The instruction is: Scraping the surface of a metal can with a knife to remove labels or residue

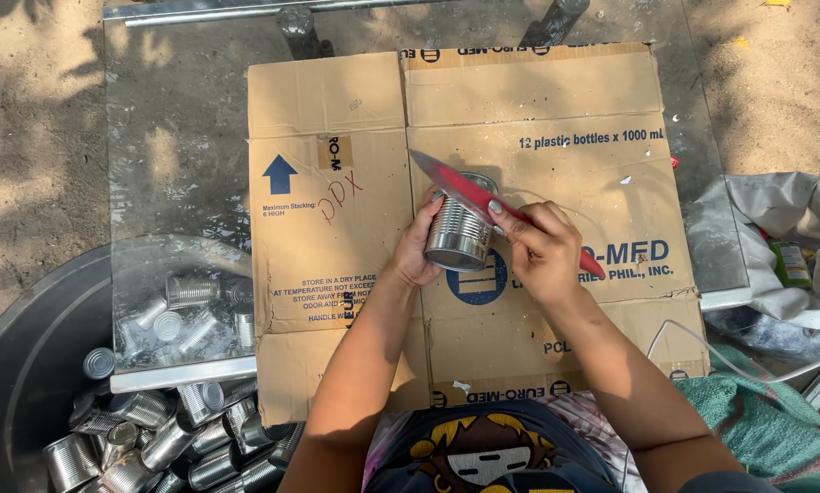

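The left hand (416,251) grips a ribbed silver tin can (458,236) above the flattened brown cardboard (337,183); the right hand (542,251) clasps a red-handled knife (483,196) across its rim. The blade could skid off the curved metal toward the left fingers.

A single head-worn camera looks almost straight down from close above, facing away from the wearer's chest, over the flattened brown cardboard sheet (537,119) on the glass-topped table (177,137), whose left edge borders sandy ground.

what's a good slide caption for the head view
Left hand steadies a tin can on flattened cardboard while the right hand holds a red-handled knife across its rim.
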